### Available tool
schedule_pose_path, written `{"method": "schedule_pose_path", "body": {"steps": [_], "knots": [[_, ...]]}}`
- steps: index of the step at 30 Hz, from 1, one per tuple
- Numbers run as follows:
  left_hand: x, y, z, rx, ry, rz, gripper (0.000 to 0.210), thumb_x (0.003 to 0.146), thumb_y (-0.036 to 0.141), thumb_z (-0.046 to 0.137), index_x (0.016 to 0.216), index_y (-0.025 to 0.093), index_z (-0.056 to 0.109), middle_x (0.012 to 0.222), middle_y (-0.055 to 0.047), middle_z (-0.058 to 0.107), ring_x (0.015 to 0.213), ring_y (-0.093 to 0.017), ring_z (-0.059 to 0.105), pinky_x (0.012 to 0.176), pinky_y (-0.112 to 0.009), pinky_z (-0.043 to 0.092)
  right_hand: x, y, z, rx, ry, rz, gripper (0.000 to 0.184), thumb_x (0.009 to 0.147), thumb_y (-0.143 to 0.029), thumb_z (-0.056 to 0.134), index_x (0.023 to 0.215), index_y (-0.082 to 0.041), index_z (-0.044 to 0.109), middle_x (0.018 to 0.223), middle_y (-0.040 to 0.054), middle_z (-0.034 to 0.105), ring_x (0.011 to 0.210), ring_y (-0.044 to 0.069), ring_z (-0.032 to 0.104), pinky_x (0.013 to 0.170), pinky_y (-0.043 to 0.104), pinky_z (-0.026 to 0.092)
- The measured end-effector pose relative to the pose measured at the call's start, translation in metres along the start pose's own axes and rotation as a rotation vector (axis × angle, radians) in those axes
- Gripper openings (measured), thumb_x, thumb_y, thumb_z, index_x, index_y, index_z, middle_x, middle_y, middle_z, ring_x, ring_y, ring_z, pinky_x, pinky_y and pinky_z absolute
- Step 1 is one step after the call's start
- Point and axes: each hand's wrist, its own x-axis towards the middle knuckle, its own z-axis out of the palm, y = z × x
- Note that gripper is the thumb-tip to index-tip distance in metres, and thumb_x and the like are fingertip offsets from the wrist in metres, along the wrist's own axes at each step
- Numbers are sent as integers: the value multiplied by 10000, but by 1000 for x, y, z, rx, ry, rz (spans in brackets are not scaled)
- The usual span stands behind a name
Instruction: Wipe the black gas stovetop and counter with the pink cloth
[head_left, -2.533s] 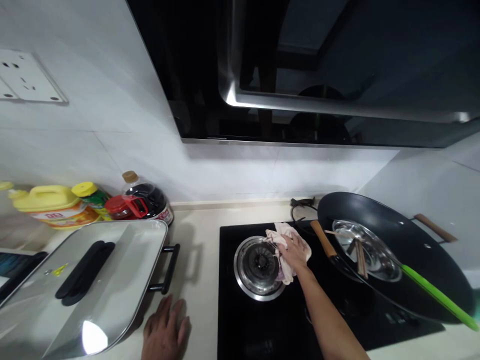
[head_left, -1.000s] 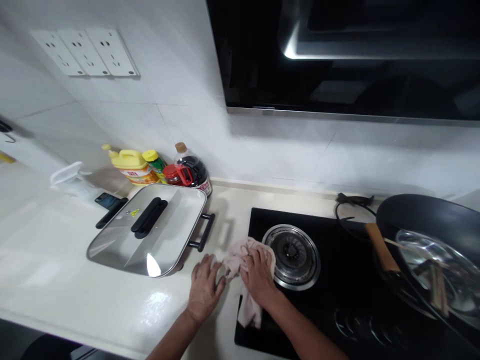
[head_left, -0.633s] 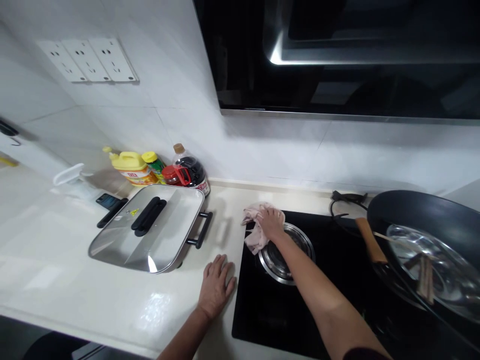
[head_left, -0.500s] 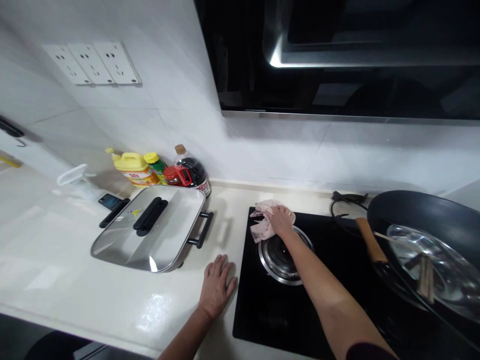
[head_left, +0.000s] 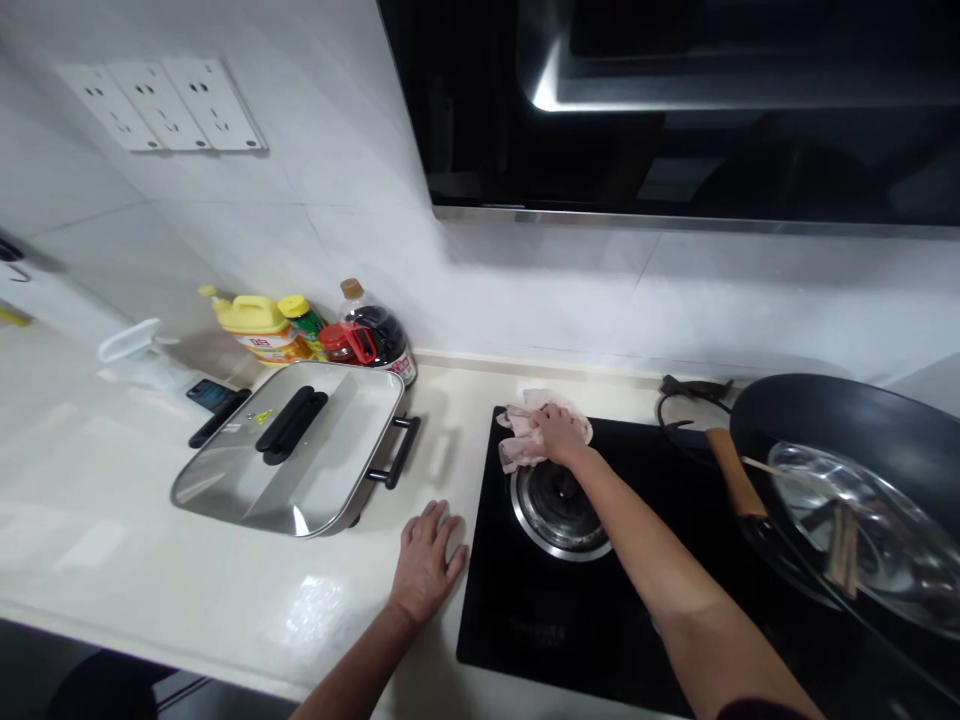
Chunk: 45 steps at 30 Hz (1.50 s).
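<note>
My right hand (head_left: 561,432) is closed on a pale pink cloth (head_left: 519,450), pressing it against the back left part of the black cooktop (head_left: 525,610). Just in front of the cloth lies the round burner (head_left: 559,545) with its shiny metal ring, partly covered by my forearm. My left hand (head_left: 426,562) rests flat on the white countertop (head_left: 247,610), fingers stretched, beside the cooktop's left edge. Nothing is in it. Left of that hand stands a rectangular electric pan with a glass lid (head_left: 337,440) and black handles.
A dark wok (head_left: 847,410) with a wooden handle holds a metal bowl (head_left: 810,470) at right. Behind the pan are a yellow jug (head_left: 251,315), a red-lidded jar (head_left: 337,342) and a dark bottle (head_left: 382,335). A phone (head_left: 210,393) lies farther left. A black range hood (head_left: 675,160) overhangs the cooktop.
The view has shifted slightly, so most things appear a little farther left and up. My right hand still grips the cloth near the burner's back edge; my left hand stays flat.
</note>
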Motion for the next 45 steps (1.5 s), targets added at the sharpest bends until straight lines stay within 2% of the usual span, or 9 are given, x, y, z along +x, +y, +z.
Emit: {"method": "schedule_pose_path", "body": {"steps": [5, 12, 17, 23, 29, 32, 36, 39, 45], "knots": [[0, 0, 1, -8, -4, -5, 371, 1005, 397, 530, 1301, 228, 678, 1477, -151, 641, 1434, -345, 530, 1122, -521, 436, -20, 44, -4, 11, 55, 151, 372, 985, -509, 556, 1285, -292, 602, 1383, 98, 486, 1284, 303, 464, 991, 427, 437], [2, -3, 2, -32, -14, -11, 384, 996, 416, 542, 1310, 242, 678, 1475, -151, 644, 1426, -341, 540, 1121, -531, 446, -85, 77, 2, -2, 86, 380, 524, 1062, -477, 323, 1517, -274, 486, 1394, 154, 535, 1215, 290, 599, 969, 424, 468], [4, -3, 5, -35, -35, -28, 385, 992, 420, 537, 1297, 244, 693, 1477, -153, 643, 1432, -349, 530, 1125, -537, 437, -138, 73, 18, 6, 44, 479, 535, 1073, -423, 250, 1504, -233, 505, 1435, 190, 580, 1228, 299, 635, 993, 444, 468], [4, -5, 10, -15, -27, -23, 398, 984, 429, 541, 1298, 234, 691, 1480, -166, 640, 1426, -355, 537, 1117, -549, 442, -179, 44, 41, 71, -37, 488, 537, 1089, -408, 206, 1356, -161, 601, 1159, 193, 741, 1085, 293, 717, 920, 421, 497], [4, -3, 7, -20, -10, -23, 380, 990, 419, 538, 1286, 239, 695, 1463, -154, 654, 1415, -342, 544, 1113, -536, 448, -202, 51, 31, 150, -98, 451, 594, 1093, -504, 167, 1334, -199, 616, 1110, 151, 763, 1032, 285, 731, 890, 402, 507], [4, -1, 5, -25, -26, -31, 384, 995, 417, 540, 1298, 236, 692, 1468, -158, 651, 1421, -347, 540, 1116, -540, 446, -214, 74, 20, 207, -48, 283, 524, 1049, -520, 369, 1486, -277, 527, 1339, 106, 693, 1158, 261, 689, 970, 388, 505], [4, 1, 4, -46, -30, -52, 387, 994, 403, 541, 1299, 219, 692, 1481, -175, 635, 1425, -360, 533, 1123, -555, 440, -226, 97, 26, 259, -116, -59, 802, 878, -437, 662, 1626, -343, 389, 1743, 59, 284, 1586, 266, 309, 1245, 404, 330], [4, 2, 3, -68, -39, -56, 381, 990, 403, 544, 1298, 231, 688, 1489, -164, 630, 1438, -355, 520, 1134, -558, 428, -231, 95, 45, 191, -207, -47, 1057, 718, -359, 815, 1659, -297, 338, 1778, 114, 147, 1635, 335, 150, 1298, 471, 241], [3, 4, 2, -50, -55, -54, 390, 988, 406, 544, 1303, 226, 687, 1484, -166, 630, 1435, -359, 517, 1141, -558, 410, -234, 51, 83, 121, -144, -88, 963, 791, -350, 786, 1648, -213, 369, 1660, 189, 349, 1579, 352, 263, 1282, 482, 285]]}}
